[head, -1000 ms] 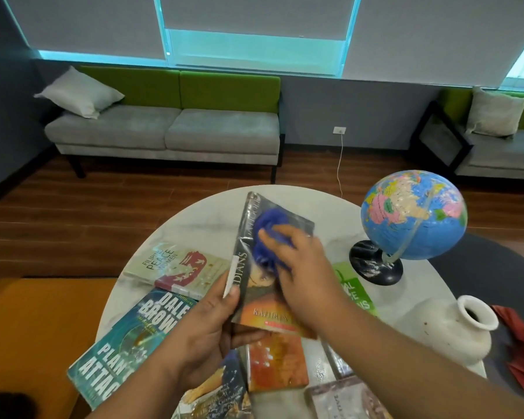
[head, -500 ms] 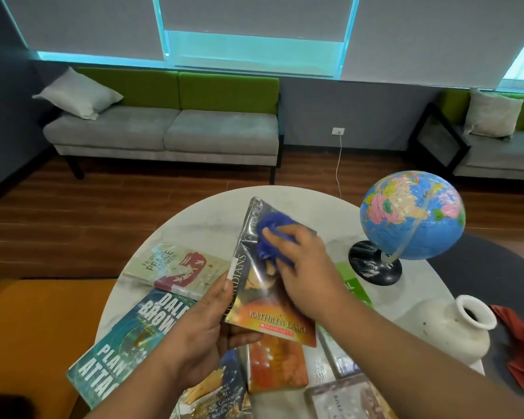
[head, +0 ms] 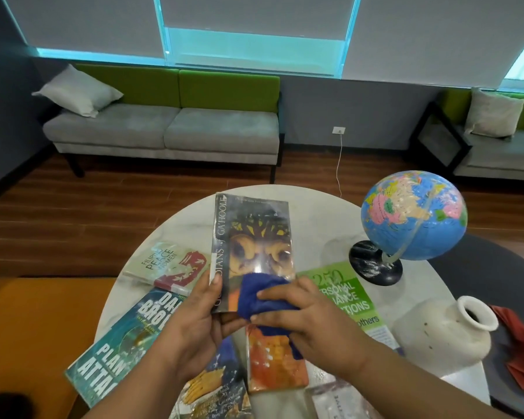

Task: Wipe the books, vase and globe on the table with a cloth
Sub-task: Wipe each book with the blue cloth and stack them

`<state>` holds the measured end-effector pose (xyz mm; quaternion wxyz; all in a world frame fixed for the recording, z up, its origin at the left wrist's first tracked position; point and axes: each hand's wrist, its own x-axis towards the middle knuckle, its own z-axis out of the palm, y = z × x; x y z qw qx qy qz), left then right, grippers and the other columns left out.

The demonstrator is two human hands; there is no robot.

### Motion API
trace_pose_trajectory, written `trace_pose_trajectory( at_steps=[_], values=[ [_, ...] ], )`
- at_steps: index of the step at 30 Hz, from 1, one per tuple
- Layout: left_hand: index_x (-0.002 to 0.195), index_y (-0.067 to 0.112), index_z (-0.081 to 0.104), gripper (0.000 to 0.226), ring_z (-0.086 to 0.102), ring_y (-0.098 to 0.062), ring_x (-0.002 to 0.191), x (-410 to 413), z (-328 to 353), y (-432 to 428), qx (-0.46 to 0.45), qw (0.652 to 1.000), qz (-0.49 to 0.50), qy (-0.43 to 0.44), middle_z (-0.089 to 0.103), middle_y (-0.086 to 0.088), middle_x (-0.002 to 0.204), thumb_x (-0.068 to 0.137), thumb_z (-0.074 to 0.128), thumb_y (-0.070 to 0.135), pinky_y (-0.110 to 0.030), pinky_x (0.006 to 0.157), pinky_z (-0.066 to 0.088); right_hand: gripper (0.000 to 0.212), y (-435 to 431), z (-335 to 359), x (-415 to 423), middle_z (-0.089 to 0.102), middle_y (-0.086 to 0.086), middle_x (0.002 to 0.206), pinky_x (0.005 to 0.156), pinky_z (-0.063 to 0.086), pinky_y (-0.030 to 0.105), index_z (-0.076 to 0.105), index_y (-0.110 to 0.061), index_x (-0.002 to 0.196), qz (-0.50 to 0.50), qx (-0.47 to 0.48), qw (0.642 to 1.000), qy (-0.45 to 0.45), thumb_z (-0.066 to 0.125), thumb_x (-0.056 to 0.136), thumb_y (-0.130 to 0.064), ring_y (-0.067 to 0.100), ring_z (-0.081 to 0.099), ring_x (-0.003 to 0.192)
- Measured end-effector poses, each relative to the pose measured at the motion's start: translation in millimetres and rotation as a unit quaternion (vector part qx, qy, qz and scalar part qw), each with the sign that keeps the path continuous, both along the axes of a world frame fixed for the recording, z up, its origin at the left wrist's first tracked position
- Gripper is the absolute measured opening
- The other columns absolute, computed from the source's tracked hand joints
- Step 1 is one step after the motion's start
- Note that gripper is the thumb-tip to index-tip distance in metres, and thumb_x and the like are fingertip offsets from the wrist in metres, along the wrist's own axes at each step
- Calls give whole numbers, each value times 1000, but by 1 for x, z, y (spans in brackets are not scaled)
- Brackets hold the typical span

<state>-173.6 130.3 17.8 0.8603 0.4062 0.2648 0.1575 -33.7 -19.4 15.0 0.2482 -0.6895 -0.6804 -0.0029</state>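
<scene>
The left hand (head: 194, 325) holds a plastic-covered paperback (head: 251, 252) above the round marble table (head: 315, 225), fingers clamped on its near left corner with the thumb pressed along the spine. The right hand (head: 303, 316) presses a bunched blue cloth (head: 260, 297) against the near end of the cover, fingers curled tight over the cloth. The book tilts away toward the far side, its owl-face cover facing up.

Under and around the held book, other books crowd the near half of the table: a pale one reading "Filipino Peace Women" (head: 173, 264) to the left, a teal "Plan of Attack" (head: 118, 346) nearer on the left, an orange-covered one (head: 276, 361) just below the cloth, a dark blue one with yellow artwork (head: 212, 385) beside it, and a green finance book (head: 348, 297) on the right, partly hidden by the right wrist. Another pale book (head: 330, 403) shows at the near edge under the forearm.

The globe (head: 415, 219) stands on its black base (head: 372, 264) at the right, apart from the hands. The white vase (head: 445, 334) sits near the right edge, just nearer than the globe. A red cloth (head: 521, 343) lies beyond the table edge on a dark seat. A grey and green sofa (head: 170, 128) stands against the far wall.
</scene>
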Motion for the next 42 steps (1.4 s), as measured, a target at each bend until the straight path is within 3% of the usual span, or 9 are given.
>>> trace_pose_trajectory(
  at_steps=[6,10,13,16,21,27,32,38,42],
  values=[
    [127,21,54,37,71,-32,92,-10,-1,21,-19,999,46,-1,71,-15,110,93,45,32,-38,70,61,49,-12,-25,19,48,-30,116,92,32,7,66,-37,94,-170,-5,964,205,44,72,0,2,48,106],
    [122,26,57,29,72,-31,89,-18,-4,26,-41,998,50,0,70,-15,111,97,43,21,-38,69,61,39,-8,-13,22,65,5,87,70,48,25,69,-21,67,-312,20,793,523,47,83,8,13,64,75],
    [118,23,57,31,73,-30,80,-19,-4,24,-44,998,42,-7,71,-17,105,89,49,15,-37,64,61,39,-4,2,20,68,14,74,72,48,34,67,-15,61,-326,-40,693,642,57,89,-41,26,64,74],
    [118,21,56,36,73,-30,76,-19,-5,21,-39,999,28,-8,72,-17,101,83,53,14,-35,59,60,56,2,6,14,70,14,84,83,49,39,69,-14,72,-289,-119,712,628,58,72,-69,31,67,84],
    [122,19,54,45,72,-30,77,-14,-9,16,-10,1000,2,29,72,-17,103,78,56,17,-37,65,61,32,13,1,-1,70,6,112,97,47,41,64,-21,116,-197,-136,692,681,63,87,-33,24,65,106],
    [130,26,45,32,69,-35,100,-5,-11,19,60,990,-63,108,71,-17,110,99,44,22,-37,80,56,25,17,2,11,75,7,91,70,57,31,68,-22,100,-252,-110,673,687,56,91,-2,25,71,83],
    [135,26,43,48,71,-32,93,-11,-17,30,58,985,-30,157,73,-11,105,90,60,16,-41,81,54,27,38,-4,48,74,6,81,71,52,36,68,-28,91,-317,-115,688,642,58,91,-3,27,68,76],
    [124,20,56,32,72,-29,92,-23,-24,43,54,977,-17,207,74,-8,102,92,61,17,-44,92,52,38,86,-35,99,69,16,103,76,54,39,56,-19,128,-374,-159,670,621,57,92,-9,32,66,92],
    [121,15,58,30,70,-34,95,-27,-29,56,34,973,-5,227,74,-12,101,92,60,16,-46,92,51,17,115,-59,116,66,23,104,80,52,44,60,-12,107,-405,-174,666,601,53,93,-6,31,62,86]
  ],
)
